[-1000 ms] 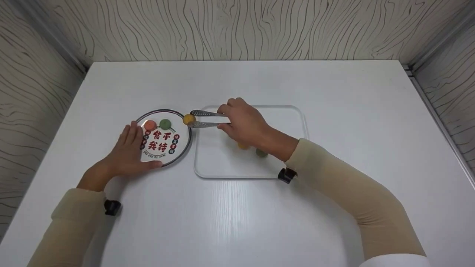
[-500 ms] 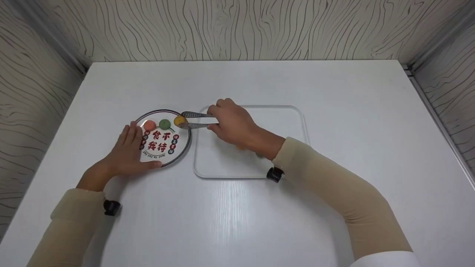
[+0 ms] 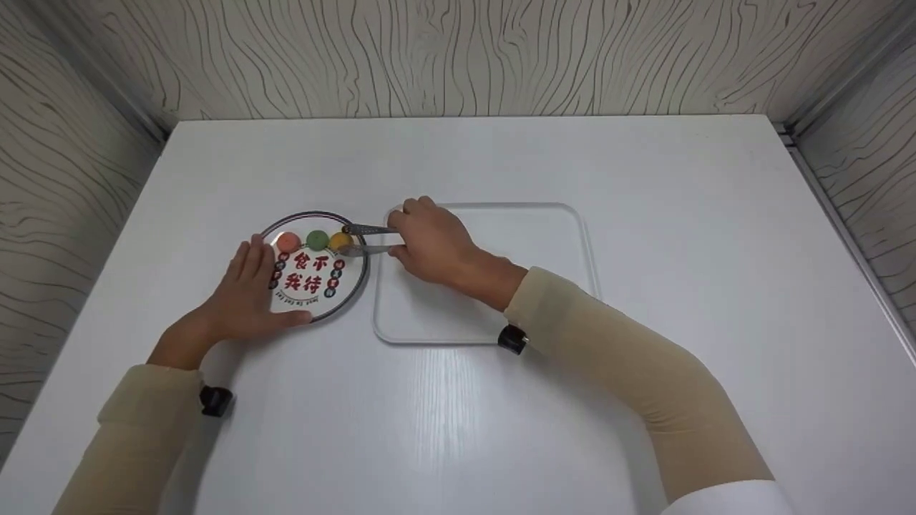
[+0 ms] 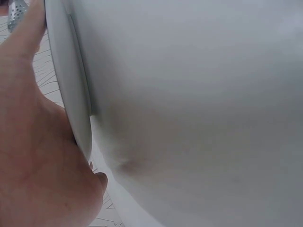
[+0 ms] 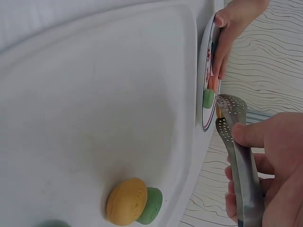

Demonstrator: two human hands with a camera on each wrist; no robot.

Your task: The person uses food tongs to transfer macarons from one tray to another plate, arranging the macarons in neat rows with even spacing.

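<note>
My right hand [image 3: 436, 243] grips a pair of metal tongs [image 5: 244, 175] with perforated tips. Between those tips is a yellow macaron [image 3: 339, 242], low over the right part of a round plate [image 3: 343, 293] with red lettering. Beside it on the plate sit a green macaron [image 3: 318, 239] and an orange macaron [image 3: 288, 242], in a row near the far rim. My left hand [image 3: 240, 300] rests against the plate's left side, fingers straight over the rim and thumb stretched along the near edge. In the left wrist view the plate [image 4: 71, 80] appears edge-on beside this hand.
A white rectangular tray [image 3: 429, 332] lies right of the plate, under my right forearm. On it are another yellow macaron [image 5: 126, 202], a green macaron [image 5: 151, 205] leaning against it, and a further green one [image 5: 54, 223] at the frame's edge. Patterned panels [image 3: 458, 57] border the white table [image 3: 322, 429].
My right hand has moved left and slightly nearer, bringing the tongs and yellow macaron from the plate's right rim inward beside the green one. My left hand has stayed put.
</note>
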